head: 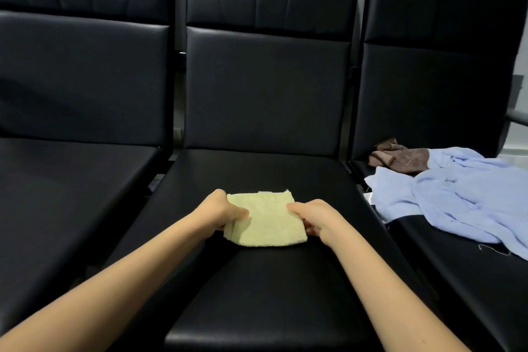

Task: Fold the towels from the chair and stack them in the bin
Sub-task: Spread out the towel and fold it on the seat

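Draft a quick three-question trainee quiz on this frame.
1. True or false: both the left hand and the right hand grip the yellow towel.
2. The blue towel lies on the: A) left chair B) middle chair C) right chair.
3. What colour is the crumpled towel behind the blue one?
Key: 1 true; 2 C; 3 brown.
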Available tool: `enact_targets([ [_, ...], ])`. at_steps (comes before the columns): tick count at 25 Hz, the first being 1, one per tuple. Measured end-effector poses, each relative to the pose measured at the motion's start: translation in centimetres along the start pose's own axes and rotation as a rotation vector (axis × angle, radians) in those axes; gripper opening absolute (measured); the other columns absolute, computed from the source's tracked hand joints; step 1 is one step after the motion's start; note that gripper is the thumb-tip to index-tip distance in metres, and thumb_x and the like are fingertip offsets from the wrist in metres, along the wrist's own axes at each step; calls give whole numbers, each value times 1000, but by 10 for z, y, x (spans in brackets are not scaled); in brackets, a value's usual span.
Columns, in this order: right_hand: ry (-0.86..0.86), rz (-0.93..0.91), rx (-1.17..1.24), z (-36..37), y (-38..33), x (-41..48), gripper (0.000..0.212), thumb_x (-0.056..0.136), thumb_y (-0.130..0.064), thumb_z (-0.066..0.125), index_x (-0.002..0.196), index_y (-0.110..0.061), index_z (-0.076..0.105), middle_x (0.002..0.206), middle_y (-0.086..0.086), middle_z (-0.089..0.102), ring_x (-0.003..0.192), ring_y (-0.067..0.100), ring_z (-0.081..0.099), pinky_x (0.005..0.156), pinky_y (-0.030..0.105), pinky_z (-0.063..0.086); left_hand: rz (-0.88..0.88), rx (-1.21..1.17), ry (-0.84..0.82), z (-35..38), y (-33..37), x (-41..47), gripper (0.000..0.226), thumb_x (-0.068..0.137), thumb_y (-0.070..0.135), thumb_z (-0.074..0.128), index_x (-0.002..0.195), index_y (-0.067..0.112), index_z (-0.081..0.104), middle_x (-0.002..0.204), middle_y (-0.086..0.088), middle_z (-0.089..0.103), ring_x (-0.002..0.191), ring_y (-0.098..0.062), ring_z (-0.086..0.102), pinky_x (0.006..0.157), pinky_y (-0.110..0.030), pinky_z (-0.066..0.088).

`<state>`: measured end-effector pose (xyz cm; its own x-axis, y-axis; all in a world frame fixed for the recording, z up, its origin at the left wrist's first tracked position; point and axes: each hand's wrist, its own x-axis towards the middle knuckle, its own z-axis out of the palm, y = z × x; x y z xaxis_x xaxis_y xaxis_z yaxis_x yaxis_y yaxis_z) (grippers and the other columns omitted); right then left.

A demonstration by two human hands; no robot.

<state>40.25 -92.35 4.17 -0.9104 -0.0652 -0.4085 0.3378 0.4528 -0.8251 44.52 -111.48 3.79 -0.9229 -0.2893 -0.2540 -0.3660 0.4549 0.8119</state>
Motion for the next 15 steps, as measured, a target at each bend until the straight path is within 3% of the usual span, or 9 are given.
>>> enact_targets([
  [2, -1, 7, -51, 1, 0, -4, 23, 82, -22, 64, 66, -13, 50, 58, 0, 45, 48, 11, 40, 46, 21, 32, -19, 139, 8, 2, -1, -2, 38, 73, 22, 77, 97, 0, 58, 83, -6, 58, 76, -18, 56, 58, -25, 43],
  [5, -46, 4, -5, 4, -2, -8, 16, 83, -16, 65, 71, -12, 54, 65, 2, 50, 56, 14, 47, 54, 23, 38, 17, 236, -4, 6, 3, -9, 27, 74, 20, 75, 87, 10, 54, 82, -3, 56, 72, -14, 51, 54, -23, 35],
  [8, -21, -12, 4, 5, -5, -11, 8, 82, -13, 60, 75, -14, 56, 76, 3, 53, 73, 19, 49, 67, 30, 38, 52, 60, -60, 8, 6, -15, 17, 77, 9, 69, 87, 10, 55, 83, -6, 53, 70, -15, 48, 55, -24, 34],
  [11, -16, -57, 60, 4, -4, -11, 8, 82, -10, 56, 77, -13, 52, 83, 5, 54, 77, 20, 50, 70, 32, 41, 62, -92, -44, 7, 9, -19, 8, 80, 5, 61, 85, 9, 55, 80, -4, 54, 71, -15, 50, 57, -25, 36],
  [13, 8, -112, 87, 3, -2, -13, 6, 83, -7, 55, 89, -11, 55, 96, 9, 59, 86, 20, 54, 75, 35, 46, 77, -214, -29, 8, 12, -19, 8, 82, 4, 56, 90, 8, 55, 88, -7, 58, 79, -19, 55, 65, -28, 41],
  [15, 39, -174, 84, 1, -3, -16, 24, 86, -6, 52, 108, -13, 55, 107, 7, 58, 90, 17, 54, 73, 31, 46, 46, -367, -48, 9, 15, -19, 19, 85, 2, 53, 104, 6, 56, 102, -11, 63, 90, -24, 60, 73, -33, 48],
])
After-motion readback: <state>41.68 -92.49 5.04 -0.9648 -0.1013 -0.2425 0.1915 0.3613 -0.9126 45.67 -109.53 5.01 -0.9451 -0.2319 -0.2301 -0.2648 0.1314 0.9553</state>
